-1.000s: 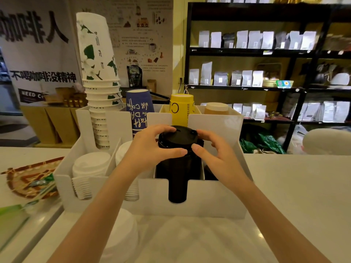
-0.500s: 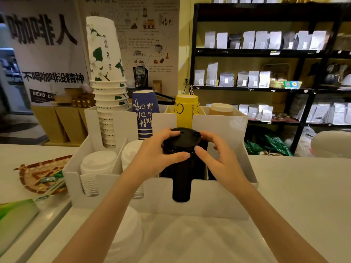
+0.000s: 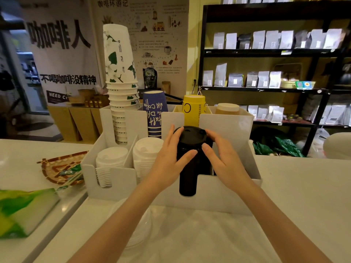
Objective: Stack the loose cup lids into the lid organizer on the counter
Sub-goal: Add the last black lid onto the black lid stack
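Black lids are cupped in a stack between the left hand and right hand, fingers curled, in the organizer's third front slot. The stack should be pressed straight down, evenly squared. More loose lids, apparently clear, are left on the tabletop.

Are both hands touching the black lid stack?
Touching. Head view: left hand and right hand wrap fingers against the black lid stack in the organizer.

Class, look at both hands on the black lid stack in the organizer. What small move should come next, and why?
Probably press the black lid stack straight down. Left hand and right hand cup its sides, and it stands well above the white organizer front wall, higher than the white lid stacks beside it.
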`<state>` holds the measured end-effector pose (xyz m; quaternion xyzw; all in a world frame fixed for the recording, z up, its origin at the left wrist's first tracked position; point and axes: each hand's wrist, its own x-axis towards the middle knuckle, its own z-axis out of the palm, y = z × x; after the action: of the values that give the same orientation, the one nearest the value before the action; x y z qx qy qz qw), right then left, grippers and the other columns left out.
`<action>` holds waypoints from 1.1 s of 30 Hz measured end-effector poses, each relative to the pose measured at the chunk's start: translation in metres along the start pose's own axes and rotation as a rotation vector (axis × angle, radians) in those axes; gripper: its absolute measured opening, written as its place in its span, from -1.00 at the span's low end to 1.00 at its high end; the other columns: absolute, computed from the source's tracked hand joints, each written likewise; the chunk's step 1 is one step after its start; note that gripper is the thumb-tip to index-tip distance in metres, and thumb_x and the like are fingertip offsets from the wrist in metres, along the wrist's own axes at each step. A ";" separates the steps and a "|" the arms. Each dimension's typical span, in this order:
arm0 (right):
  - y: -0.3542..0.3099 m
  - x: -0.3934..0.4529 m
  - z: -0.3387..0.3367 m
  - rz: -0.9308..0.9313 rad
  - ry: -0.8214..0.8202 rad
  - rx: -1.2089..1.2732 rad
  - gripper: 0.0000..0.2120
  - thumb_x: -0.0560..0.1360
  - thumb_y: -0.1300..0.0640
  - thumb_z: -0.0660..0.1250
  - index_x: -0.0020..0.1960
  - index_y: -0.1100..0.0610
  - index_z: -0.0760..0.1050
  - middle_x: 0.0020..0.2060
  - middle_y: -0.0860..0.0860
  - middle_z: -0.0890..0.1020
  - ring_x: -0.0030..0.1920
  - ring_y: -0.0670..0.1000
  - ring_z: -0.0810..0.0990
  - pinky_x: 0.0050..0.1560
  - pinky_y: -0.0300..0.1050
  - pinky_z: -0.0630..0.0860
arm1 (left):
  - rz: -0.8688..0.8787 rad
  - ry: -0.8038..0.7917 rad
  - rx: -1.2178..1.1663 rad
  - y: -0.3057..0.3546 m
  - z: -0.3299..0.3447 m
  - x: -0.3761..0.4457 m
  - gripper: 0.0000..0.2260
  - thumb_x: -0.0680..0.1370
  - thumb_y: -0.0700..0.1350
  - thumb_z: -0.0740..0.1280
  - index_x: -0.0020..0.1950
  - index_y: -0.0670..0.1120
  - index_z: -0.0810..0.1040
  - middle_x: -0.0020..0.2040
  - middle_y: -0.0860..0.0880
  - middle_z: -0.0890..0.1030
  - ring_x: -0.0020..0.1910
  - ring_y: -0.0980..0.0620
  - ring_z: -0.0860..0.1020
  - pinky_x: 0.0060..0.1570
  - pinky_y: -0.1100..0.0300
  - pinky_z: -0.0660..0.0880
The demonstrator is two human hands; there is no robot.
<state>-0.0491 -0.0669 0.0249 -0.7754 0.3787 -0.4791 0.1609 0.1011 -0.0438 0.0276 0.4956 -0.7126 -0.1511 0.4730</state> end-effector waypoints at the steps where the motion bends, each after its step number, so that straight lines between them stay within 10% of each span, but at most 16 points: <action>1: -0.001 0.000 0.000 0.008 -0.011 0.028 -0.60 0.53 -0.02 0.10 0.35 0.03 0.26 0.24 0.00 0.48 0.25 -0.04 0.40 0.29 -0.08 0.35 | -0.009 0.018 -0.006 0.001 0.003 -0.002 -0.41 0.50 0.00 0.23 0.44 0.05 0.00 0.53 0.01 -0.07 0.46 0.14 -0.05 0.16 0.53 -0.03; 13: -0.008 -0.002 0.001 0.236 -0.095 0.401 -0.63 0.56 0.10 0.10 0.36 0.00 0.23 0.23 -0.06 0.44 0.18 -0.17 0.42 -0.03 -0.51 0.44 | -0.006 0.136 0.017 0.004 0.017 -0.007 -0.40 0.50 -0.03 0.25 0.44 -0.02 0.03 0.51 -0.03 0.05 0.46 0.06 0.06 0.24 0.43 0.03; 20: -0.014 0.002 -0.009 0.282 -0.107 0.354 -0.62 0.56 0.12 0.11 0.37 0.02 0.22 0.35 -0.01 0.37 0.37 -0.02 0.30 0.28 -0.15 0.26 | -0.015 -0.032 -0.022 -0.001 -0.003 -0.005 -0.41 0.49 0.04 0.24 0.45 0.03 0.05 0.50 -0.04 0.12 0.45 0.02 0.15 0.42 0.09 0.18; 28: -0.049 -0.018 0.021 -0.121 0.209 0.012 -0.63 0.50 0.14 0.16 0.30 0.10 0.31 0.24 0.03 0.45 0.23 -0.11 0.36 0.24 -0.43 0.25 | 0.020 -0.006 -0.067 -0.001 -0.060 -0.017 -0.65 0.57 -0.14 0.09 0.36 0.01 0.28 0.31 0.05 0.43 0.30 0.16 0.36 0.10 0.54 0.30; 33: -0.056 -0.057 0.069 -0.171 -0.188 0.117 -0.72 0.52 0.10 0.14 0.23 0.02 0.36 0.15 -0.07 0.49 0.14 -0.26 0.40 0.19 -0.40 0.34 | -0.029 -0.005 -0.131 -0.012 -0.085 -0.050 -0.75 0.57 -0.11 0.09 0.20 0.08 0.41 0.12 0.02 0.56 0.15 0.15 0.50 0.12 0.25 0.45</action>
<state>0.0208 0.0047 -0.0101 -0.8355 0.2659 -0.4377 0.1992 0.1812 0.0142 0.0364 0.4732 -0.6953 -0.2055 0.5004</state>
